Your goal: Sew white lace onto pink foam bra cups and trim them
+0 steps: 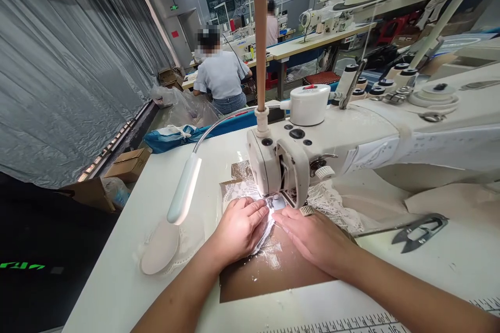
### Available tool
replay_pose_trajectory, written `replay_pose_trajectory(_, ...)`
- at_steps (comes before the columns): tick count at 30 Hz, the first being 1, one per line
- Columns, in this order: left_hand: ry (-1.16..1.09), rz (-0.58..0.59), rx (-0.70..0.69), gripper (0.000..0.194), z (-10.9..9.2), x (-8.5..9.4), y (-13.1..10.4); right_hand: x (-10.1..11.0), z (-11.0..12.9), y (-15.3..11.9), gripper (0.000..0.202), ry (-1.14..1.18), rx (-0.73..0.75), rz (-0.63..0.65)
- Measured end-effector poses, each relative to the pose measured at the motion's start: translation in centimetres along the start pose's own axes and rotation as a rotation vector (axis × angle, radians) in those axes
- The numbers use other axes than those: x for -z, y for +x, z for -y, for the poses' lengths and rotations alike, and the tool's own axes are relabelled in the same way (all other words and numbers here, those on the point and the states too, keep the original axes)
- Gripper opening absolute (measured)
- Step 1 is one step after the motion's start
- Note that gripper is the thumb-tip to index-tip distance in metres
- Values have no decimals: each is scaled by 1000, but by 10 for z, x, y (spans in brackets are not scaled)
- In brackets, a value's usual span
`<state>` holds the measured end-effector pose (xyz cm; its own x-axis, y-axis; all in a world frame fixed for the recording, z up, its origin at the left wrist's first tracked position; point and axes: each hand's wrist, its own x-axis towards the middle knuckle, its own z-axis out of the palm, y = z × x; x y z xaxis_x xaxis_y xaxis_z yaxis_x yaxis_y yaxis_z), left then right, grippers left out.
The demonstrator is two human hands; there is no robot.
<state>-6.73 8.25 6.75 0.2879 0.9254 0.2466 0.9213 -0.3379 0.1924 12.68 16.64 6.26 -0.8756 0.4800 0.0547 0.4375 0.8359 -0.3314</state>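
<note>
A white sewing machine (269, 161) stands over a brown sheet (269, 281) on the table. White lace fabric (262, 242) lies beneath its needle area, with more lace (332, 203) spreading out to the right behind my right hand. My left hand (240, 226) is curled over the fabric's left side, fingers closed on it close to the presser foot (271, 202). From the right, my right hand (308, 234) lies flat on the brown sheet, its fingertips touching the fabric's edge beside the foot. The undersides of both hands are hidden.
A lit gooseneck lamp (184, 190) hangs left of my hands. Near it lies a pale oval piece (160, 247) with lace around it. Thread snips (422, 231) rest at right; a ruler strip (351, 322) runs along the front. A person (222, 75) sits at another machine beyond.
</note>
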Motion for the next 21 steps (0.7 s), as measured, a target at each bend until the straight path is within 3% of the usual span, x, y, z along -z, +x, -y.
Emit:
replay_pose_trajectory(8, 60, -51, 17, 30, -2, 0, -4, 3, 0, 2, 40, 61, -30, -49)
replay_pose_trajectory(12, 38, 2, -45, 31, -6, 5, -8, 3, -1, 2, 38, 76, -123, -76)
replay_pose_trajectory(18, -5, 78, -121, 31, -6, 11, -9, 3, 2, 1, 37, -3, 41, -56)
replay_pose_trajectory(21, -2, 81, -151, 31, -5, 11, -9, 2, 4, 0, 34, -30, 33, -63)
